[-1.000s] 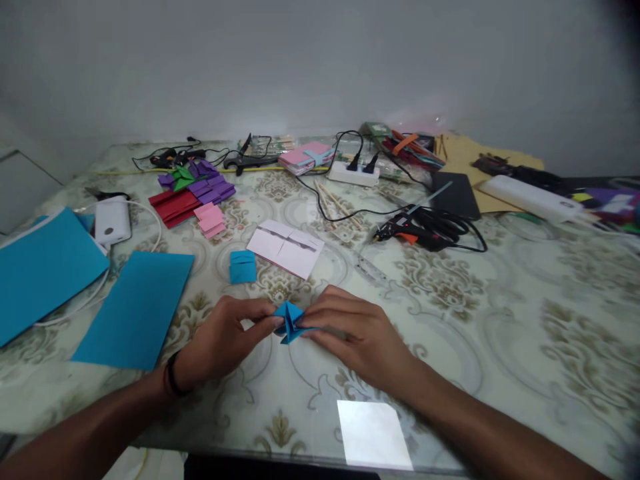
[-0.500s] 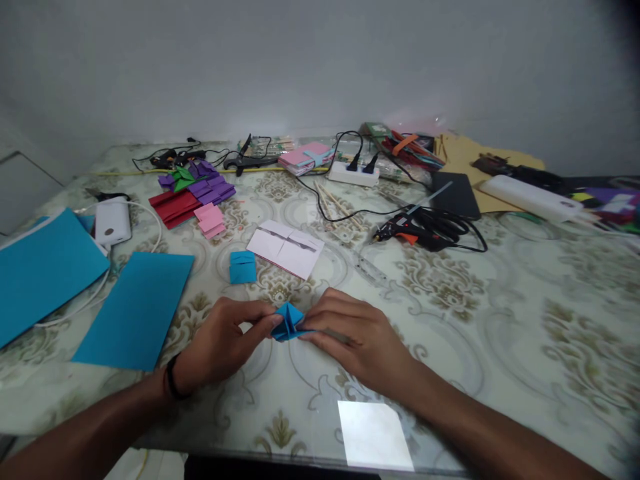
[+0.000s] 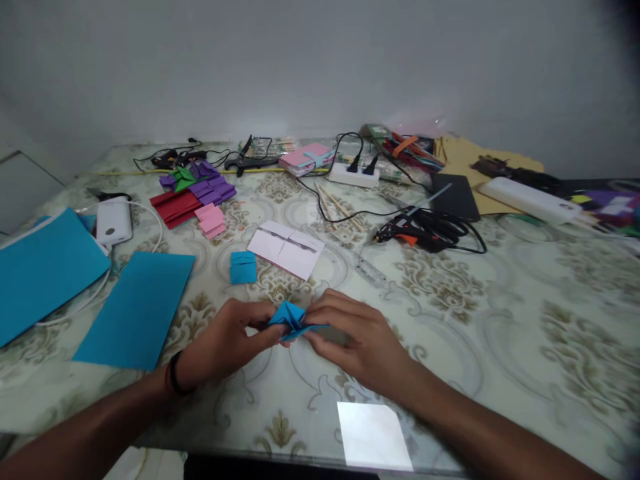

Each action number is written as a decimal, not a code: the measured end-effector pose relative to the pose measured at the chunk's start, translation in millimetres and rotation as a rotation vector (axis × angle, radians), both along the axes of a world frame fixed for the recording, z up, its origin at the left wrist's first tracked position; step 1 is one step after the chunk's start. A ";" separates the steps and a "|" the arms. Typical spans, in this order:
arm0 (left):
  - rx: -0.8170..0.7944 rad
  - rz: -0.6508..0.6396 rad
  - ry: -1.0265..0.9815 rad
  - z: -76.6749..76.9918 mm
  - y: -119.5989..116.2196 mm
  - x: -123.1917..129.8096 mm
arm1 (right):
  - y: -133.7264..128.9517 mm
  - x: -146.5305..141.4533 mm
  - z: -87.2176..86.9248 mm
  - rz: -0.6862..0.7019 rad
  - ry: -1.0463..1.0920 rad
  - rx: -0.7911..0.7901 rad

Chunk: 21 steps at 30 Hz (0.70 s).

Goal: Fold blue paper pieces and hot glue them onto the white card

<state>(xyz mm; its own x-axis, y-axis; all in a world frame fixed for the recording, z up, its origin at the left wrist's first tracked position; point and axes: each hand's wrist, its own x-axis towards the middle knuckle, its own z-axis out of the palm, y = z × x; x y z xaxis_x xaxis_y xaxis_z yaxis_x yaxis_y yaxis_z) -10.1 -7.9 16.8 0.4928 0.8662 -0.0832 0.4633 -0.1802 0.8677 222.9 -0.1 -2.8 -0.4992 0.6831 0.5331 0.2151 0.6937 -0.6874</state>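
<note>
Between my two hands is a small folded blue paper [image 3: 288,313], its flaps partly raised. My left hand [image 3: 235,340] pinches its left side between thumb and fingers. On its right side my right hand [image 3: 355,330] grips it, fingertips partly hiding the folds. Just beyond lie a small folded blue paper square [image 3: 243,268] and a white folded paper [image 3: 286,248] with a grey strip along it. A larger blue sheet [image 3: 137,310] rests left of my left hand.
A glue gun [image 3: 410,228] with its black cord lies at the right, near a clear ruler [image 3: 369,269] and a white power strip [image 3: 354,175]. Red folded paper [image 3: 174,205], pink paper pieces [image 3: 211,220] and a white power bank [image 3: 114,220] are at the left.
My left thumb has moved right, further over the blue paper's folds. The paper's flaps have shifted, and its right flap now extends further toward my right hand.
</note>
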 end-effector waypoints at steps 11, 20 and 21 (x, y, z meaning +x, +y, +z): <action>-0.085 -0.011 -0.030 -1.9 -3.0 4.6 | -1.0 -3.8 -1.8 0.053 -0.025 0.021; -0.056 -0.002 -0.067 -0.1 -2.6 1.2 | -2.6 -2.8 0.3 0.067 0.055 0.022; -0.063 -0.002 -0.072 0.0 -2.1 0.7 | -2.5 -2.1 1.0 0.069 0.054 0.026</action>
<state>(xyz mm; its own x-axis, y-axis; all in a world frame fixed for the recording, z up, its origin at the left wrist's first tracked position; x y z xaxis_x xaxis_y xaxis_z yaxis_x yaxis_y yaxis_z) -9.4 -10.0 16.8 0.5009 0.8595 -0.1020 0.3989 -0.1247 0.9085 220.8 -2.5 -1.8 -0.5150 0.6336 0.5773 0.1295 0.7233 -0.6783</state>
